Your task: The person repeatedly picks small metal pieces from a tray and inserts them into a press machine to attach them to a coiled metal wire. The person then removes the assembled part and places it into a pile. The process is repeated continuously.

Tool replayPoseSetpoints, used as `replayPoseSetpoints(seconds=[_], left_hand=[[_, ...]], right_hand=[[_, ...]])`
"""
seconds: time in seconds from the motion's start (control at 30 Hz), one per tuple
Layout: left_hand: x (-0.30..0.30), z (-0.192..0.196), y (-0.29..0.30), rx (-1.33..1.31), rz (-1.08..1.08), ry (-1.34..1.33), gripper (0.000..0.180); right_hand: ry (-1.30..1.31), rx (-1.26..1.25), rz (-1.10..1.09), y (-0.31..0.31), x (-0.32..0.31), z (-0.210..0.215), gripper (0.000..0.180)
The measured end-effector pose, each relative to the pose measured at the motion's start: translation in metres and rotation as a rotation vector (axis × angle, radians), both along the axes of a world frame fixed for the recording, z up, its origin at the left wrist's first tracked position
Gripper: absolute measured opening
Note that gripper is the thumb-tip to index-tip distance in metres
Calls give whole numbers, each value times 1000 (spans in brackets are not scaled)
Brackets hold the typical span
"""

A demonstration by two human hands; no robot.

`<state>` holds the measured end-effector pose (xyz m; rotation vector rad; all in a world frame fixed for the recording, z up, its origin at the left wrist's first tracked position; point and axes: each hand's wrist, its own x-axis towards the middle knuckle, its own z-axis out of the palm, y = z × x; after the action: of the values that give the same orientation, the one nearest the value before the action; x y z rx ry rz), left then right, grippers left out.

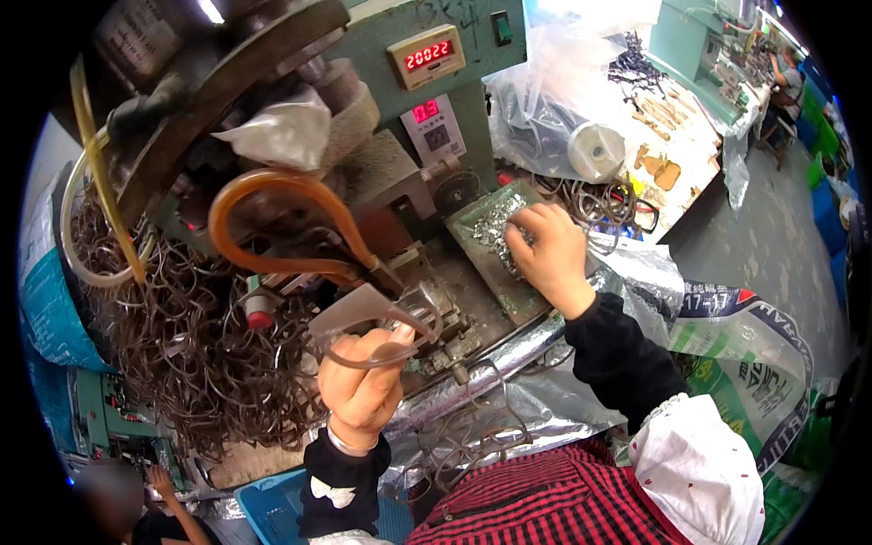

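My left hand [361, 386] pinches a translucent brown plastic eyeglass frame [350, 320] between thumb and fingers. It holds the frame up at the front of a green bench machine [372, 54], beside the small metal fixture [454, 331]. Over to the right, my right hand [550, 254] is over a green metal tray [520, 298], its fingers curled together. Small silvery metal parts [495, 222] lie heaped in that tray, right by the fingertips. Whatever those fingers pinch, if anything, is hidden.
A big pile of brown frames [218, 363] fills the left side. An orange looped tube [227, 213] and a red button [260, 319] sit close to my left hand. Plastic bags [554, 118] lie behind the tray. Other people work at far right and lower left.
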<state>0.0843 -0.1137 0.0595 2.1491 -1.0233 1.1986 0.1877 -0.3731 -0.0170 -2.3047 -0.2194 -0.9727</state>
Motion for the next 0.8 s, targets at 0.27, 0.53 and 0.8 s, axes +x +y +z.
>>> replayPoseSetpoints(seconds=[0.27, 0.53, 0.8], left_hand=[[-34, 1, 8, -71, 197, 88, 31], [-146, 41, 119, -582, 863, 40, 21], [-87, -59, 84, 289, 952, 733, 60]], right_hand=[[78, -467, -17, 37, 38, -19, 16], [82, 61, 77, -8, -10, -1, 9], [142, 253, 264, 31, -9, 3, 15]])
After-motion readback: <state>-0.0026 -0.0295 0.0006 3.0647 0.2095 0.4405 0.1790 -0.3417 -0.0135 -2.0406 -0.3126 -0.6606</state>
